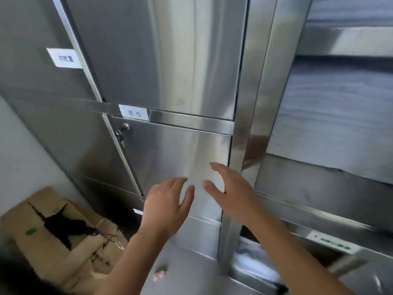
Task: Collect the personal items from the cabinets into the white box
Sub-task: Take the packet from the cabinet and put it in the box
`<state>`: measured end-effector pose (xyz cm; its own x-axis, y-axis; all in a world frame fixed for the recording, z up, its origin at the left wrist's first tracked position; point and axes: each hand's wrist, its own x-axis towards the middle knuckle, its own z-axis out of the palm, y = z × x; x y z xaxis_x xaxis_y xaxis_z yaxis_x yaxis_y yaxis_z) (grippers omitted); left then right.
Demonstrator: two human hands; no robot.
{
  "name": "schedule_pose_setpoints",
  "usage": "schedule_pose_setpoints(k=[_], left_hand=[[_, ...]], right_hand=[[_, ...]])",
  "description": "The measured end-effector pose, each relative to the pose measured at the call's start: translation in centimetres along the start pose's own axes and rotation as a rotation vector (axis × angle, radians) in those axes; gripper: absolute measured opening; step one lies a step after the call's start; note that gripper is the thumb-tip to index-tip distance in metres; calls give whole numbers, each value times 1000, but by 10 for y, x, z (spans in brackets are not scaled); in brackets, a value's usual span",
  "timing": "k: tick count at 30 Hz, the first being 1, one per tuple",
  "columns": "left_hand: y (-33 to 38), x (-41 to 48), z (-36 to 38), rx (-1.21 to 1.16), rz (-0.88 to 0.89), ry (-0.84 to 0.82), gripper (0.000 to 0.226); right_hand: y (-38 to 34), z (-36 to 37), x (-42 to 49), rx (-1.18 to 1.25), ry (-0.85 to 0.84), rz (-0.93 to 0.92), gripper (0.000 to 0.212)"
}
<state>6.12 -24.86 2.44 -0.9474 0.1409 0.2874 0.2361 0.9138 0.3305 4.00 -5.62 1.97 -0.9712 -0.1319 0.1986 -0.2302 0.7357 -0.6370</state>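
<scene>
A stainless steel cabinet fills the view. Its lower door is closed, with a lock and hanging keys at its upper left corner. My left hand and my right hand are both raised in front of this door's lower right part, fingers spread and holding nothing. The upper door is closed too. White paper labels are stuck on the frame. No white box is in view.
A torn cardboard box with something black inside sits on the floor at lower left, with a thin cord beside it. To the right are open steel shelves. A small red and white scrap lies below the door.
</scene>
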Motion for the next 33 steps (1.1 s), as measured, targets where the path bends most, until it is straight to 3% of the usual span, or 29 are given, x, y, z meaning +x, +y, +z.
schedule_pose_setpoints(k=[4,9,15,22,33], left_hand=[[27,11,33,-67,170,-96,49],[90,8,52,-114,388,-141,52],[176,-19,57,-171,522,-123,49],[271,-81,72,-153,663,-119,45],[323,-73,44,-103,796,-82,54]], right_hand=[[26,-19,-38,5,98,197,67],[56,-64,-100,-38,243,347,66],[84,-126,-182,-94,398,411,69],[115,-181,-288,-137,451,508,69],[104,-226,-331,-178,594,519,67]])
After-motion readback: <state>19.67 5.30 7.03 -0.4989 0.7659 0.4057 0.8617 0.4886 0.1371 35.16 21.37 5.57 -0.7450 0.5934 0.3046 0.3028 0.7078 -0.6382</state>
